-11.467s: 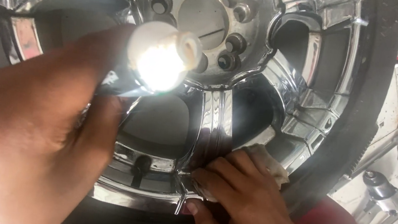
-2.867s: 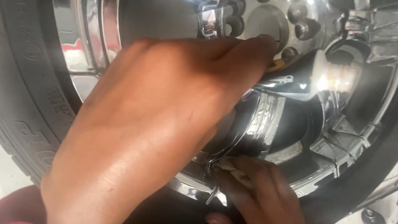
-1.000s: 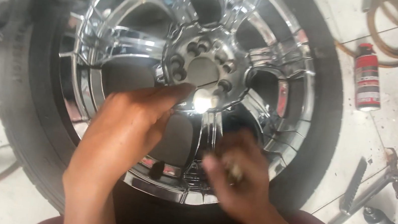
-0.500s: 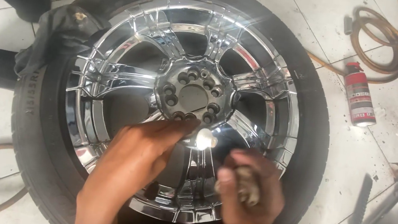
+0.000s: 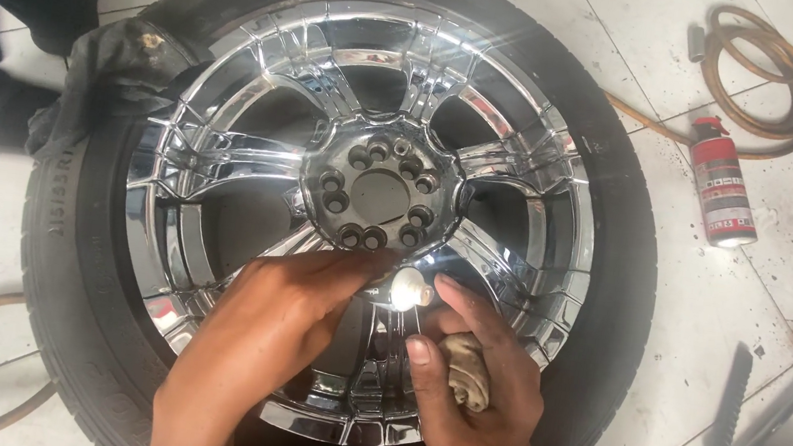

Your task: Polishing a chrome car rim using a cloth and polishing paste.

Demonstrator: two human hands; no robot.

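My left hand (image 5: 276,339) pinches a small lit lamp (image 5: 405,290), my right hand (image 5: 471,394) is clenched on a rag (image 5: 466,368), both over the near spoke of the chrome wheel (image 5: 365,194). The far spokes gleam; I judge polishing nearly done. A spray can (image 5: 724,183) lies nearby.

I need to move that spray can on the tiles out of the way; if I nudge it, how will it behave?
The spray can lies on its side on the smooth tile floor, so it will probably roll. Its round, glossy body may feel slippery. It looks rigid, not floppy.
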